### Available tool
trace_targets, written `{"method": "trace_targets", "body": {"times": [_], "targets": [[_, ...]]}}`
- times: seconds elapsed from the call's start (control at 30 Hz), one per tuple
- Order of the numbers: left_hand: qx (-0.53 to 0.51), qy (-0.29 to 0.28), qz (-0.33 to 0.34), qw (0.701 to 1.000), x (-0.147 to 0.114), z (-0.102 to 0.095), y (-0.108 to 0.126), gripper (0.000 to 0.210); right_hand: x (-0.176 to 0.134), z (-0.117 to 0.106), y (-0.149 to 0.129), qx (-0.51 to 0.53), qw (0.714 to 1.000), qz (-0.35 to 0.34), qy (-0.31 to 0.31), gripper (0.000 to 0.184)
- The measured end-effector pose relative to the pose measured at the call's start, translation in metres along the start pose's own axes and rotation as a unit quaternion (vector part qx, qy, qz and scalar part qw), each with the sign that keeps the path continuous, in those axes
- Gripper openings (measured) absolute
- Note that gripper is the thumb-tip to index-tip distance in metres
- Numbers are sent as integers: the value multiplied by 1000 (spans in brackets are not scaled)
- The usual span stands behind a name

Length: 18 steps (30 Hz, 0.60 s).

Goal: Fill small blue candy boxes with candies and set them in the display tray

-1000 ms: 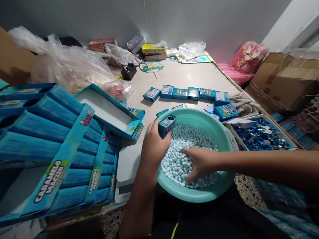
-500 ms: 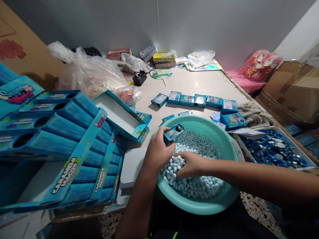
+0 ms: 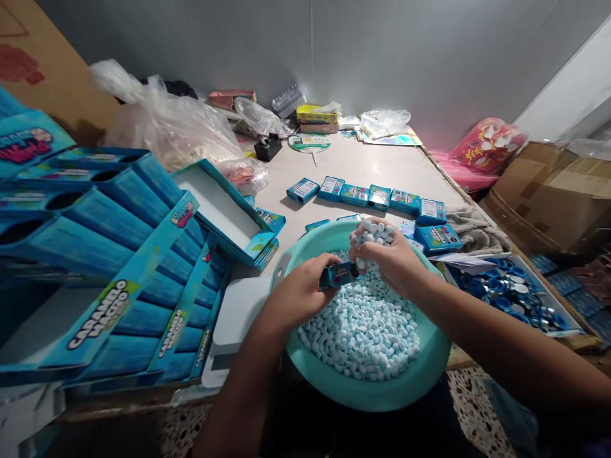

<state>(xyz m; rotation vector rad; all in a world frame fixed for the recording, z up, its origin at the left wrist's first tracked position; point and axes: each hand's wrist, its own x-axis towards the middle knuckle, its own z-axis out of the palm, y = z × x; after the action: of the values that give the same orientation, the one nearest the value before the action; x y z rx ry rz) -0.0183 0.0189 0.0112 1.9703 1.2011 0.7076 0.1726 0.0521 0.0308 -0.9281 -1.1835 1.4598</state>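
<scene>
Over a turquoise basin (image 3: 305,366) of small pale-blue candies (image 3: 367,331), my left hand (image 3: 305,286) grips a small blue candy box (image 3: 340,275), tipped on its side with its round opening facing right. My right hand (image 3: 394,261) is cupped around a heap of the candies, right beside the box's opening. A few candies sit between the fingers and the opening; whether any enter the box is hard to see. The basin rests against my lap at the table edge.
Display cartons (image 3: 109,305) holding blue boxes stand at left, beside a white scale (image 3: 238,312). Several blue boxes (image 3: 354,194) lie in a row beyond the basin. At right are a tray of blue caps (image 3: 515,289), a grey cloth (image 3: 472,229) and a cardboard box (image 3: 534,184).
My right hand has risen out of the candy pile with a handful and come to the box's opening. My left hand has lowered slightly and tipped the box toward it.
</scene>
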Motion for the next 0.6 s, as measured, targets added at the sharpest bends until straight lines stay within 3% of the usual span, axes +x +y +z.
{"method": "trace_targets", "body": {"times": [0.17, 0.6], "targets": [[18, -8, -20, 1000, 0, 3, 2, 47, 11, 4, 17, 50, 997, -42, 46, 22], [20, -7, -47, 999, -2, 5, 3, 45, 13, 1, 23, 104, 993, -14, 54, 28]]}}
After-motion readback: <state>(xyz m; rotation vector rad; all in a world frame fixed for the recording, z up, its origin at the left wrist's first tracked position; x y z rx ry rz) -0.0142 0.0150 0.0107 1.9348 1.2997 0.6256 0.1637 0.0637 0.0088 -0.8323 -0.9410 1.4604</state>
